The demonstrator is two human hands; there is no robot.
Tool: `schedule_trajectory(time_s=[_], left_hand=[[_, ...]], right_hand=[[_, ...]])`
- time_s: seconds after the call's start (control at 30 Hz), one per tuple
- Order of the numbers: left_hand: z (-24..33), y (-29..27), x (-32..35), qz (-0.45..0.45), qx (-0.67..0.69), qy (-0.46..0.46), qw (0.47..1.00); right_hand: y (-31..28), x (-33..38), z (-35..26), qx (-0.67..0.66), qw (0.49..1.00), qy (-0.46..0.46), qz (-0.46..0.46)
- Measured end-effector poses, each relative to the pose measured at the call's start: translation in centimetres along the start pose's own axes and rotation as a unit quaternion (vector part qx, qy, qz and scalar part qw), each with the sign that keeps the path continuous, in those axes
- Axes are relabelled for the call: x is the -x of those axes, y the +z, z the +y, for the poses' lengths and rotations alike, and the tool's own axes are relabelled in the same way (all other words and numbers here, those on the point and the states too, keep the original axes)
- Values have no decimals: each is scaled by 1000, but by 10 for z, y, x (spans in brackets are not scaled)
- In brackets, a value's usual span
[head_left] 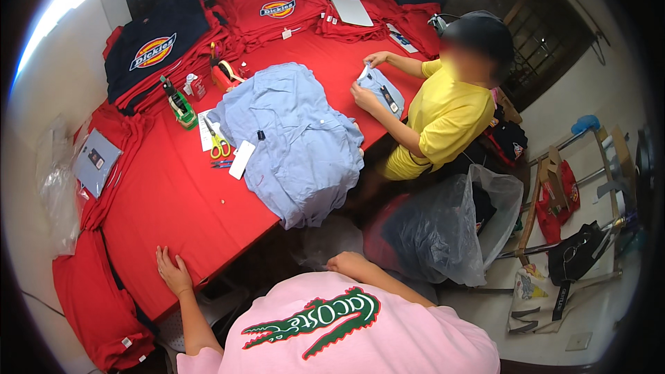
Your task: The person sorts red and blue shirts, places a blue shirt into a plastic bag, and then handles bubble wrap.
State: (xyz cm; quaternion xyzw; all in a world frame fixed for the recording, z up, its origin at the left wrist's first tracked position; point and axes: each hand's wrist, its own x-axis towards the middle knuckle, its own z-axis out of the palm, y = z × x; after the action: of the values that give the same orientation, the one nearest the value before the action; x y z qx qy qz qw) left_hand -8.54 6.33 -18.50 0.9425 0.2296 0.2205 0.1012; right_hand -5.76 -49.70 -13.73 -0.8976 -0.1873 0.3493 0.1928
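My left hand (173, 271) lies flat near the front edge of the table, fingers spread on the red cloth (201, 225). In front of my pink shirt, my right hand (350, 264) is low beyond the table edge, its fingers curled. Beside those fingers hangs clear plastic (334, 239); whether they grip it is hidden. A heap of light blue shirts (291, 131) covers the table's middle, with a white tag (241, 159) hanging at its left. Yellow-handled scissors (218, 144) and small blue snips (222, 164) lie beside it.
A co-worker in yellow (454, 107) holds a folded blue shirt (383, 90) across the table. Red shirts (270, 10) and navy shirts (156, 48) are stacked along the back. Tape dispensers (180, 105) stand left. A large clear bag (443, 228) sits right; a packed shirt (97, 163) lies far left.
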Motion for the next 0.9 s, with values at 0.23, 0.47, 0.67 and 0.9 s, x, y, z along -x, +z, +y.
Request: schedule_trajectory(time_s=[0.23, 0.47, 0.67, 0.9], left_hand=[[5, -3, -1, 0, 1, -10, 1000], [5, -3, -1, 8, 35, -27, 999], [11, 1, 16, 43, 252, -144, 956], [44, -20, 32, 29, 482, -262, 836]], right_hand=[[-10, 1, -5, -8, 1000, 10, -18], [-12, -6, -18, -40, 998, -36, -31], [3, -28, -21, -25, 992, -98, -70], [0, -64, -43, 72, 989, -104, -71]])
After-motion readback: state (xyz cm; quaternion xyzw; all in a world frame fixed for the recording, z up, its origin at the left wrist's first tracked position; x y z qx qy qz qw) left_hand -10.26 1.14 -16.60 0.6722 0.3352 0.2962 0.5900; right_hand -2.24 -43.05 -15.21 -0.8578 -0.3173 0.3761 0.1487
